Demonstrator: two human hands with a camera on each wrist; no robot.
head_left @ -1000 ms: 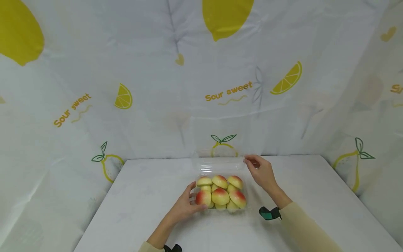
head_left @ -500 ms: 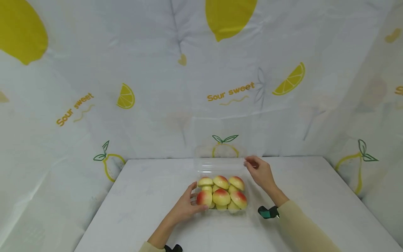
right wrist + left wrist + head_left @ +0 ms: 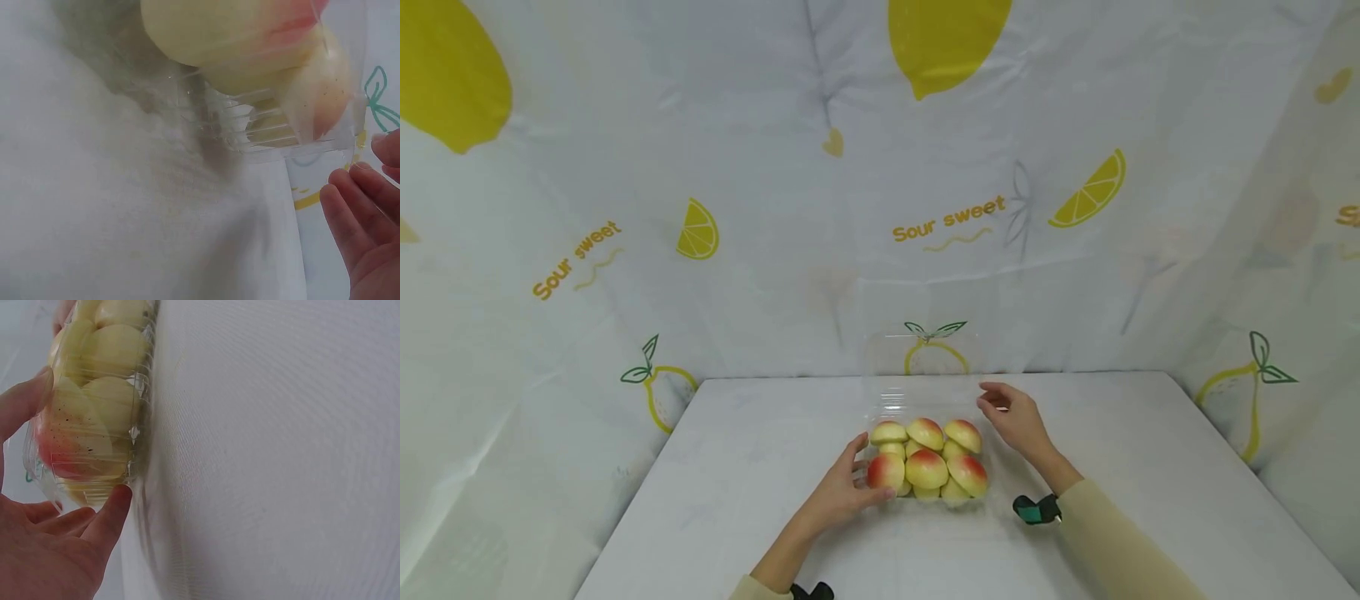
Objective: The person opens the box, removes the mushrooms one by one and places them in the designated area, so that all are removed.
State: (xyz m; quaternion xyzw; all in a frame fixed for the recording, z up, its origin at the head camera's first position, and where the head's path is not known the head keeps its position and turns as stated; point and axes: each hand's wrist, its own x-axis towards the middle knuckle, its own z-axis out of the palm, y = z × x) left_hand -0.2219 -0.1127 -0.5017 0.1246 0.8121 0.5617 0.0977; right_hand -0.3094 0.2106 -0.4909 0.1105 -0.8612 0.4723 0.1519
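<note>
A clear plastic clamshell box (image 3: 934, 498) stands on the table, filled with several yellow, red-blushed peach-like fruits (image 3: 926, 469) in layers. Its transparent lid (image 3: 891, 398) is raised at the back and hard to make out against the backdrop. My left hand (image 3: 838, 492) grips the box's left end, and the left wrist view shows digits on its side and lower edge. My right hand (image 3: 1015, 417) is at the right side of the lid, thumb and fingers bent and apart. In the right wrist view its fingertips (image 3: 336, 181) are close to the clear edge; contact is unclear.
The white table (image 3: 760, 442) ends at a hanging white sheet (image 3: 760, 292) with lemon prints, close behind the box. A dark strap piece (image 3: 1036, 509) shows at the right wrist, another (image 3: 812, 591) at the left.
My right hand has moved slightly down and towards me from the lid's corner, its thumb and fingers spreading apart. The left hand and the box have stayed put.
</note>
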